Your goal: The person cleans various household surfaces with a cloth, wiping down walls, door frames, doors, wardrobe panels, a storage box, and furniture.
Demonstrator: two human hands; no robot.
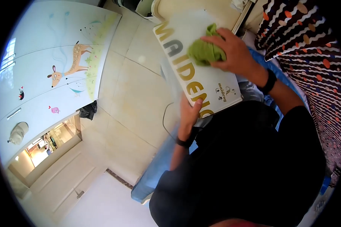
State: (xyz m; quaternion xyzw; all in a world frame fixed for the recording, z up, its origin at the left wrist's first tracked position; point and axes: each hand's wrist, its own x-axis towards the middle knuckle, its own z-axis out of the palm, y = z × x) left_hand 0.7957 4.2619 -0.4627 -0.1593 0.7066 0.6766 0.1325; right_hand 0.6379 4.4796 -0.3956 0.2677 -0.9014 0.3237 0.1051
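Observation:
A flat white box or album (201,81) with large gold and grey letters reading "MAIDENG" is tilted in front of me; I cannot tell which of the two it is. My left hand (190,109) grips its lower left edge, the thumb lying on the lettered face and the other fingers hidden behind. In my right hand (235,53) is a bunched green cloth (205,52), pressed against the upper right part of the white face. Fingers curl round the cloth, and a tuft of it sticks up above them. Both wrists wear black bands.
Left of me stands a white cabinet (38,56) with a cartoon deer, a cap (18,133) on its front. A black bag (88,110) lies by its corner on the tiled floor (129,94). A patterned curtain (307,49) hangs at the right; a white door (70,181) is lower left.

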